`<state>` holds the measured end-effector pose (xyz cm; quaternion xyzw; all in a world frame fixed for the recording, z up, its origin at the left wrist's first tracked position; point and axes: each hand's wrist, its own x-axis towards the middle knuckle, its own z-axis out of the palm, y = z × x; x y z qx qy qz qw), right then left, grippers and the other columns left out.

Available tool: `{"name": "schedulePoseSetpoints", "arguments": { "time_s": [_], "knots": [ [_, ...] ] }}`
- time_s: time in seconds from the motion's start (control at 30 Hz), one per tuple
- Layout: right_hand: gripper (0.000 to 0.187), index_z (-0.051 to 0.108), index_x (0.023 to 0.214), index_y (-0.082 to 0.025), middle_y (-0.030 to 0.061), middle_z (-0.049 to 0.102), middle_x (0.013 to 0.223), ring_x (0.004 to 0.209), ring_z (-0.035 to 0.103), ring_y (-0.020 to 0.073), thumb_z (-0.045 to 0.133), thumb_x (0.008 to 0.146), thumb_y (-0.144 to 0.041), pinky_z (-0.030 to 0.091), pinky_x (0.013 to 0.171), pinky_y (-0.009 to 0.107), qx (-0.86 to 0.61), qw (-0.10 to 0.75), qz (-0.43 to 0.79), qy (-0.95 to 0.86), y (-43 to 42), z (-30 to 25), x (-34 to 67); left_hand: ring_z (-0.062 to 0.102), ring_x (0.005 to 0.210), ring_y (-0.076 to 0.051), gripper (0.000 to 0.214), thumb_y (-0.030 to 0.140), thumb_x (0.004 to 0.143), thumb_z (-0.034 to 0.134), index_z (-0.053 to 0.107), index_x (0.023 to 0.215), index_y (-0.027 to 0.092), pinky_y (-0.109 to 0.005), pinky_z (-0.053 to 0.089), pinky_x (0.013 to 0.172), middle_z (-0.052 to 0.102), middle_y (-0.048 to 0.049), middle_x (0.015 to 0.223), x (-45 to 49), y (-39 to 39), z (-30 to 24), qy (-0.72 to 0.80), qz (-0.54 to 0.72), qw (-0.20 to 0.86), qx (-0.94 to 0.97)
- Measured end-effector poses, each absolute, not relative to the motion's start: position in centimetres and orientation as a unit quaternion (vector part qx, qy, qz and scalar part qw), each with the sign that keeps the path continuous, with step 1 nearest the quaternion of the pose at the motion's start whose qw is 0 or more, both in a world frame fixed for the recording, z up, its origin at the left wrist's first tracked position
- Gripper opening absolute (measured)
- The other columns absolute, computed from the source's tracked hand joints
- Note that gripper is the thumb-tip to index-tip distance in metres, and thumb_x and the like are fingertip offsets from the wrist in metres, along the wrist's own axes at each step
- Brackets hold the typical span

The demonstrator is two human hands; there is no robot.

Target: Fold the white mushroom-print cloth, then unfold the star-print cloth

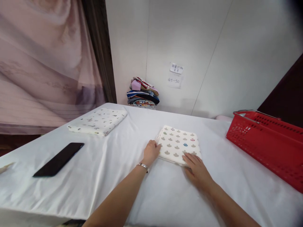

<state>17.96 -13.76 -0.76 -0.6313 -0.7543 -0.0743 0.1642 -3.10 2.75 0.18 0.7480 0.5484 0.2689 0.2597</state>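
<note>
A white folded cloth (177,142) with grey mushroom-like prints and a few blue, red and green ones lies flat on the table. My left hand (151,151), a bracelet at its wrist, is at the cloth's left edge with its fingers curled in and pinching that edge. Across the near right corner rests my right hand (197,170), fingers stretched out on the top layer and thumb by the near edge. Further left, a second white folded cloth (100,121) with small dark prints lies apart from both hands.
A white sheet covers the table (113,176). At the left lies a black phone-like slab (59,159). A red plastic basket (267,142) stands at the right. Behind the far edge is a pile of folded fabrics (143,94), near paper notes (175,75) on the wall.
</note>
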Motion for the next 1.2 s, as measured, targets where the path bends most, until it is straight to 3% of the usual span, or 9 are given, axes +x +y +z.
{"name": "schedulePoseSetpoints", "arguments": {
  "time_s": [0.13,0.23,0.37,0.5,0.73,0.9,1.07,1.2],
  "knots": [
    [0.037,0.056,0.120,-0.024,0.0068,0.053,0.129,0.118,0.048,0.0256,0.044,0.087,-0.034,0.041,0.096,0.044,-0.666,0.185,0.018,-0.722,-12.6,0.7,18.1,0.055,0.074,-0.014,0.024,0.044,0.079,0.052,0.050,0.076,0.020,-0.026,0.037,0.064,0.057,-0.0017,0.086,-2.9,2.7,-0.1,0.554,0.282,0.278,0.732],
    [0.034,0.060,0.114,-0.025,0.0044,0.059,0.120,0.109,0.054,0.0227,0.038,0.090,-0.034,0.046,0.089,0.039,-0.671,0.224,0.082,-0.703,-9.5,2.0,17.9,0.056,0.078,-0.016,0.032,0.051,0.074,0.057,0.051,0.080,0.020,-0.026,0.038,0.066,0.056,-0.0027,0.091,-2.7,2.6,-0.4,0.553,0.287,0.274,0.732],
    [0.035,0.062,0.111,-0.023,0.0037,0.059,0.120,0.112,0.052,0.0203,0.038,0.086,-0.019,0.040,0.098,0.038,-0.638,0.255,0.079,-0.722,-2.6,2.7,16.8,0.055,0.082,-0.016,0.028,0.047,0.075,0.056,0.051,0.076,0.020,-0.026,0.038,0.066,0.054,-0.0025,0.091,-2.7,2.7,-0.8,0.536,0.285,0.265,0.750],
    [0.043,0.061,0.111,-0.020,0.0050,0.057,0.124,0.118,0.046,0.0192,0.038,0.077,-0.005,0.036,0.101,0.036,-0.559,0.198,0.034,-0.804,4.1,3.0,15.6,0.055,0.080,-0.015,0.023,0.044,0.077,0.055,0.052,0.078,0.021,-0.026,0.039,0.067,0.053,-0.0005,0.089,-3.1,2.8,-1.4,0.509,0.307,0.286,0.752],
    [0.026,0.066,0.082,-0.018,0.0058,0.064,0.088,0.093,0.053,0.0196,0.050,0.067,-0.004,0.039,0.085,0.030,-0.457,0.067,0.021,-0.887,9.0,4.3,15.3,0.054,0.097,-0.016,0.023,0.036,0.076,0.058,0.058,0.095,0.023,-0.027,0.043,0.081,0.051,-0.0021,0.112,-3.0,2.8,-2.0,0.468,0.371,0.324,0.734],
    [0.019,0.063,0.078,-0.018,0.0063,0.062,0.086,0.093,0.052,0.0201,0.052,0.067,-0.007,0.034,0.084,0.031,-0.455,0.001,-0.001,-0.891,9.4,5.3,15.3,0.052,0.100,-0.019,0.010,0.029,0.074,0.058,0.057,0.071,0.019,-0.030,0.042,0.085,0.053,-0.0040,0.108,-2.7,3.3,-2.0,0.452,0.382,0.342,0.730],
    [0.019,0.061,0.080,-0.019,0.0030,0.062,0.081,0.087,0.053,0.0170,0.047,0.074,-0.007,0.026,0.094,0.035,-0.482,0.037,-0.015,-0.875,9.6,4.9,15.1,0.054,0.093,-0.017,0.011,0.020,0.075,0.050,0.050,0.064,0.019,-0.029,0.043,0.083,0.054,-0.0045,0.100,-2.5,3.7,-2.0,0.455,0.417,0.352,0.704],
    [0.020,0.062,0.086,-0.018,0.0050,0.062,0.093,0.095,0.052,0.0179,0.046,0.078,-0.008,0.030,0.092,0.033,-0.486,0.093,-0.006,-0.869,9.9,3.2,15.0,0.053,0.085,-0.016,0.005,0.015,0.072,0.049,0.049,0.070,0.020,-0.028,0.043,0.079,0.053,-0.0031,0.091,-2.5,3.7,-2.1,0.480,0.407,0.332,0.702]
  ]
}}
